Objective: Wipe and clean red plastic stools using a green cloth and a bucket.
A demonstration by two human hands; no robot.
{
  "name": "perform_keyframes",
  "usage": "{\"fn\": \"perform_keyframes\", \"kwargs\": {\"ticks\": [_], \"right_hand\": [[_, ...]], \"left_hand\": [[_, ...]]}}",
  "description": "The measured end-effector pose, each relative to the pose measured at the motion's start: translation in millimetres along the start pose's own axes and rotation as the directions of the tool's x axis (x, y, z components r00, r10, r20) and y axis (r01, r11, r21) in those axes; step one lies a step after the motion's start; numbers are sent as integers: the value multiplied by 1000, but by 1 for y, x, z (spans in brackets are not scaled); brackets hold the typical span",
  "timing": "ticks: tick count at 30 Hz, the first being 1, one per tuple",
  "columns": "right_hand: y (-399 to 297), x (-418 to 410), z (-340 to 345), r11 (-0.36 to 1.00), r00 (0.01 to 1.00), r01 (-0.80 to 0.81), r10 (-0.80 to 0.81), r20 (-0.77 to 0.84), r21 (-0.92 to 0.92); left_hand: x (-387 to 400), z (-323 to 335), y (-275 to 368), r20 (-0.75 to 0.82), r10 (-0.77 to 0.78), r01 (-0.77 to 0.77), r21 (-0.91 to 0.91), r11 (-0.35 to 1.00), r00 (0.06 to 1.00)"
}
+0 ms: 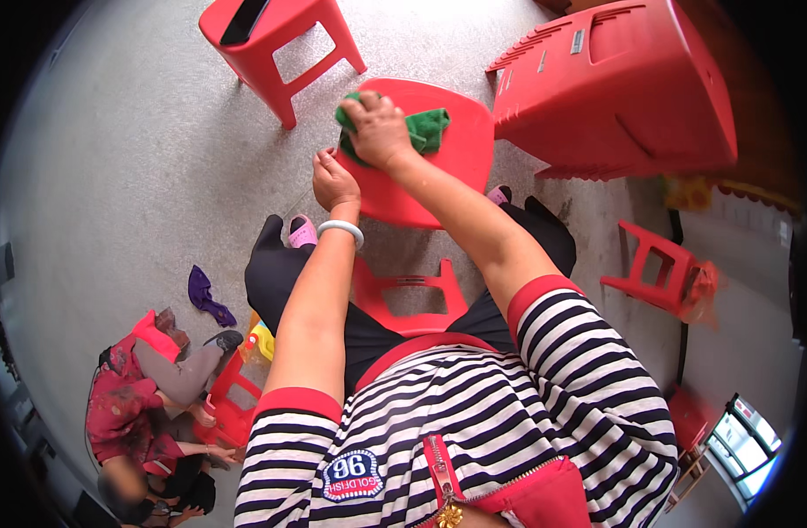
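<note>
My right hand (378,131) is bunched over a green cloth (428,129) and presses it on the seat of a red plastic stool (456,178). Part of the cloth spreads out to the right of the fingers. At the seat's left edge is my left hand (334,177), its fingers bent close to the rim. Whether those fingers grip the rim is hard to tell. A pale bangle (341,230) circles my left wrist. The stool stands in front of my knees.
Another red stool (278,49) carries a dark flat object (244,23). A large stack of red plastic stools (615,99) lies on its side at right. A purple cloth (207,297) rests on the floor. At lower left, a person (129,402) sits beside a red stool (228,409).
</note>
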State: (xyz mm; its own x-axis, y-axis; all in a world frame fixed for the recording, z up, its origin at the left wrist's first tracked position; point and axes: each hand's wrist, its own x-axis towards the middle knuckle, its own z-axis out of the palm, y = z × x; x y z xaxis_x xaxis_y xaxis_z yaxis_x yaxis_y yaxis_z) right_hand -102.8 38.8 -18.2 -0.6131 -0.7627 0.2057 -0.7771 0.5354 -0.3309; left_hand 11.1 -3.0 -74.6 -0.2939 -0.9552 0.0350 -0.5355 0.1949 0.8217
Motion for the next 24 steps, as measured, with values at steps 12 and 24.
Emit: {"fn": "perform_keyframes", "kwargs": {"ticks": [12, 24], "right_hand": [[107, -115, -68, 983, 983, 140, -123, 139, -119], [12, -53, -9, 995, 1000, -30, 30, -3, -91]], "left_hand": [[8, -14, -1, 55, -139, 127, 179, 976, 989], [6, 1, -2, 43, -104, 97, 141, 985, 994]]}}
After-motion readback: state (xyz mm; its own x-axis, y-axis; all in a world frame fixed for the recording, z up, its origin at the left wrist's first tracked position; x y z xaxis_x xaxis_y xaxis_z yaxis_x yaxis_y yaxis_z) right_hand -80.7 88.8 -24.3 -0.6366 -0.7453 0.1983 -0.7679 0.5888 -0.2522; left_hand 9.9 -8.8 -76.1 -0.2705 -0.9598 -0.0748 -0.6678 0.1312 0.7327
